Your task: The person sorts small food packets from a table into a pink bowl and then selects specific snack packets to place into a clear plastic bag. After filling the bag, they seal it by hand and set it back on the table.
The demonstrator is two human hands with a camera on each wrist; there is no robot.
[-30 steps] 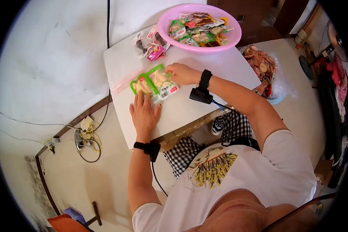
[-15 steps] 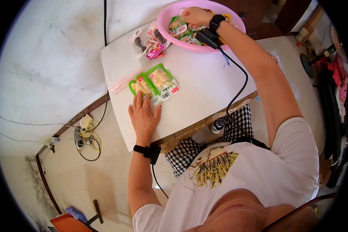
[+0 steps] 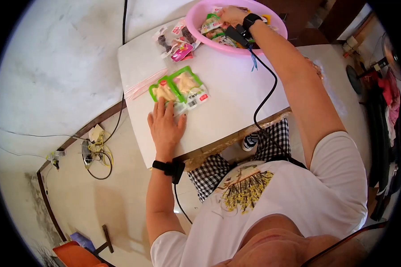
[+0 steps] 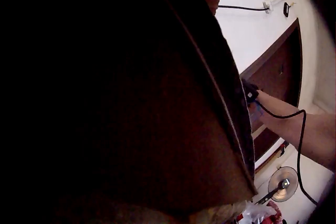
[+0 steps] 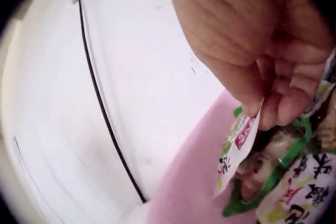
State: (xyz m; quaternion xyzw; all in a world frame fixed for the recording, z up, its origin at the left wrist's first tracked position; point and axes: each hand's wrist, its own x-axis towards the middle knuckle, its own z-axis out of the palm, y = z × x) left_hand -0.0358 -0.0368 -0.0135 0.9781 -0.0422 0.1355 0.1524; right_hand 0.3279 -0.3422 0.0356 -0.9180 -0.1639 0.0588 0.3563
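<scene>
Two green-edged clear snack packets lie side by side on the white table (image 3: 227, 95), both with pale, chicken-foot-like pieces inside. My left hand (image 3: 165, 129) rests flat there, its fingertips on the lower edge of the left packet (image 3: 164, 92). Beside it the right packet (image 3: 188, 83) shows a white label with a barcode. My right hand (image 3: 233, 17) reaches into the pink basin (image 3: 227, 50) at the back of the table. In the right wrist view, thumb and fingers pinch the white edge of a green-edged snack packet (image 5: 240, 142) among others. The left wrist view is mostly dark.
Left of the basin sit dark-filled snack packets (image 3: 182, 52), one with a bright pink label. A clear plastic bag with a reddish strip (image 3: 145, 84) lies along the table's left side. The wrist camera's black cable (image 3: 275, 78) hangs below my right forearm.
My right hand has gone from the right-hand packet on the table up into the basin, where it now pinches a packet. The left hand has stayed on the left packet.
</scene>
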